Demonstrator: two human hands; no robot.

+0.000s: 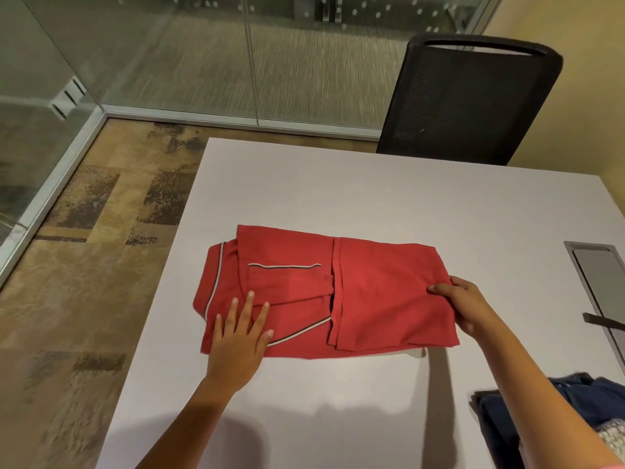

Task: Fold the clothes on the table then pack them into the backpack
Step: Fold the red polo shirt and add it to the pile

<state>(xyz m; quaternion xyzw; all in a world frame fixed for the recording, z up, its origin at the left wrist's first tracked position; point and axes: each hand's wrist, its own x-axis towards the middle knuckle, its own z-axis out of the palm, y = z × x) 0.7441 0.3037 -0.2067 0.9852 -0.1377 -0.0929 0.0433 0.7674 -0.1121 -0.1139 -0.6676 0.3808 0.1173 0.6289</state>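
Red knit polo shirt with striped trim (338, 292) lies part-folded mid white tabletop (372, 198); left hand (238, 336) presses flat, fingers spread, on collar end; right hand (468, 304) pinches hem edge; fold hem over to collar, keep left pinned, edges aligned; backpack not visible.

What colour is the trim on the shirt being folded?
White with a dark stripe, on the red shirt; the head view shows it.
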